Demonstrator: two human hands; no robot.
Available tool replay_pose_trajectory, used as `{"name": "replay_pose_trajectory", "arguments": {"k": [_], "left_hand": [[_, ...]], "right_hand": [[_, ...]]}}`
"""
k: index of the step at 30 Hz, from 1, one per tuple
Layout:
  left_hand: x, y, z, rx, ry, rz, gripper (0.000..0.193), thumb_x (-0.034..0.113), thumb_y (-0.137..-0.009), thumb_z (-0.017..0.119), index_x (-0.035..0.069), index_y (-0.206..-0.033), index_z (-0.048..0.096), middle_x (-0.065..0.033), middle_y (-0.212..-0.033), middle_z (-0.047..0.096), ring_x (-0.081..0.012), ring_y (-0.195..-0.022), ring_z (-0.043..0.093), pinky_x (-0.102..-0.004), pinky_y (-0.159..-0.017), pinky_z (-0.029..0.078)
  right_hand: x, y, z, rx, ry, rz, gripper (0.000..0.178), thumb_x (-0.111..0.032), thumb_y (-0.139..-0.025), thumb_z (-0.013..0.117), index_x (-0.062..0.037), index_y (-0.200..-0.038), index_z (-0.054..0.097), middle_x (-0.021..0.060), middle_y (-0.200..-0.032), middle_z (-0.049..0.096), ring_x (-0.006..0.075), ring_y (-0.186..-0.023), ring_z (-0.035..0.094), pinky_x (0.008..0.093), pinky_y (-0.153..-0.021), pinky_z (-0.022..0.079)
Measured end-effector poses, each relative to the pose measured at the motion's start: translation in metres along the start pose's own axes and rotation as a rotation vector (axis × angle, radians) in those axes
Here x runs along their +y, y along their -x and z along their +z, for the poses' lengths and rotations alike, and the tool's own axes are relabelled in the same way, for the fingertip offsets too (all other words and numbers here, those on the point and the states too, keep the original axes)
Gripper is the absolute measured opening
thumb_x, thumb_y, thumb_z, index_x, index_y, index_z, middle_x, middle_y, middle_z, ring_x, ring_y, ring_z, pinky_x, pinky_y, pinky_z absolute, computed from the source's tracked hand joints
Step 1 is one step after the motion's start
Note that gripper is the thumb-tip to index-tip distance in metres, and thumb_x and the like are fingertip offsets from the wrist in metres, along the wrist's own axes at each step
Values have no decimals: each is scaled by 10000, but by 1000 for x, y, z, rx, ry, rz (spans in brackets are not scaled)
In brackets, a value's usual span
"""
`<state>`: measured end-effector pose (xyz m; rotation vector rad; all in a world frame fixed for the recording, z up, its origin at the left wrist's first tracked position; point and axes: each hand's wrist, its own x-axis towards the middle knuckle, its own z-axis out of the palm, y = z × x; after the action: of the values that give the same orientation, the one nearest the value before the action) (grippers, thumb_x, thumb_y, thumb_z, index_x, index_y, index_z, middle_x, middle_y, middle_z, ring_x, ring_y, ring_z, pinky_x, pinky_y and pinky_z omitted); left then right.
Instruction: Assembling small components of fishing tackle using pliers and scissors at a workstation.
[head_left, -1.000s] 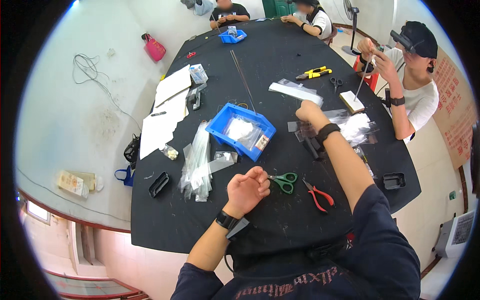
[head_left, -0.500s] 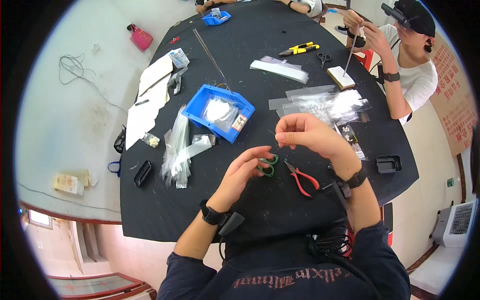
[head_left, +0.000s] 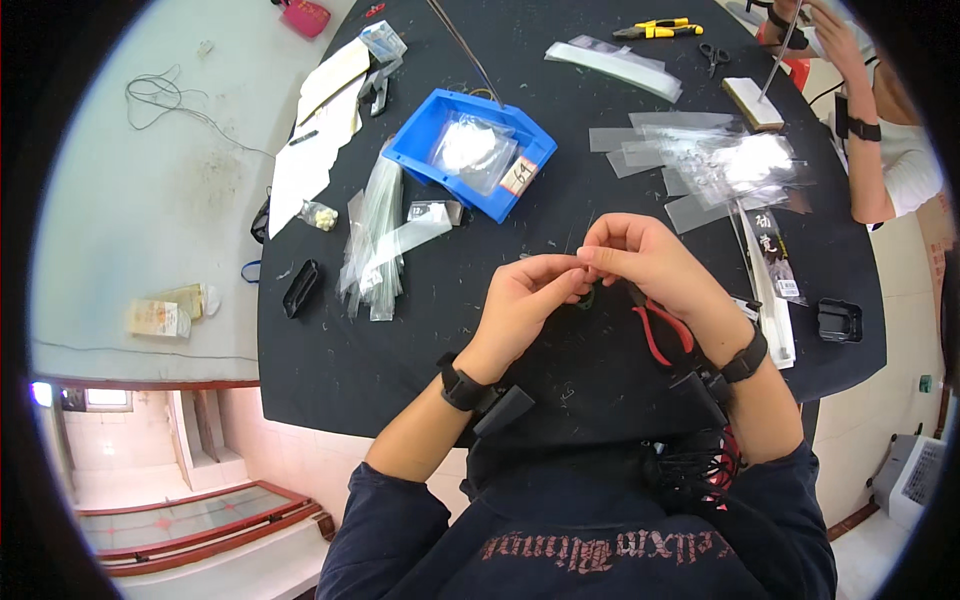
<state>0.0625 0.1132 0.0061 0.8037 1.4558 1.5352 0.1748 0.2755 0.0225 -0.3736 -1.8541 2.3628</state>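
Observation:
My left hand point(head_left: 532, 302) and my right hand point(head_left: 652, 262) meet fingertip to fingertip above the near middle of the black table. Both are closed in a pinch. A hair-thin strand seems to stand up by the right fingertips; whatever the left fingers grip is too small to make out. Just below the fingers, the green-handled scissors point(head_left: 587, 299) are mostly hidden. Pliers with red handles point(head_left: 655, 335) lie beside my right wrist, their jaws partly covered by that hand.
Beyond my hands stands a blue bin point(head_left: 420, 119) with clear bags and long thin rods. Clear plastic sleeves point(head_left: 385, 235) lie left, more sleeves point(head_left: 690, 160) right. A black tray point(head_left: 840, 321) sits near the right edge. A co-worker's arm point(head_left: 866, 165) is at the far right.
My hands were apart and have come together at the fingertips. The left has closed from a loose, open shape. The whole view has shifted, so the table's things sit higher.

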Motion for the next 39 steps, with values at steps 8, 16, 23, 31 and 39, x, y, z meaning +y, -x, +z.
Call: {"name": "replay_pose_trajectory", "arguments": {"k": [8,16,23,31,39], "left_hand": [[1,-3,-7,-5,263,-110,323,13,-915,534,-55,-1230,539,-172,-1182,620,-219,-1063,628,-297,-890,515],[0,-5,-8,49,265,-95,342,21,-925,551,-8,-1264,522,-163,-1200,615,-183,-1060,625,-260,-866,522],[-4,-3,-8,62,335,-67,238,50,-932,568,3,-1166,580,-137,-1109,655,-161,-981,648,-253,-805,530],[-8,-3,-3,124,323,8,233,27,-925,572,16,-1157,577,-103,-1061,656,-134,-928,639,-256,-833,510],[-8,-1,-4,120,276,14,260,43,-908,609,1,-1163,576,-82,-996,655,-139,-885,649,-241,-765,526]], "right_hand": [[5,-6,-4,150,47,-72,156,-170,-840,695,-26,-854,639,13,-777,643,66,-722,590,210,-643,458],[3,-4,-7,190,116,-106,166,-163,-831,707,-15,-879,649,32,-802,667,66,-714,593,211,-634,459],[6,-2,-4,141,-10,-62,190,-153,-828,712,-24,-950,643,28,-820,676,60,-700,591,208,-615,456],[9,-4,-2,161,-59,-66,191,-133,-830,703,-24,-970,632,29,-817,673,69,-718,615,195,-632,475],[6,-2,-1,142,-67,-50,188,-138,-832,703,-25,-959,622,38,-816,672,82,-713,632,198,-613,490]]}}
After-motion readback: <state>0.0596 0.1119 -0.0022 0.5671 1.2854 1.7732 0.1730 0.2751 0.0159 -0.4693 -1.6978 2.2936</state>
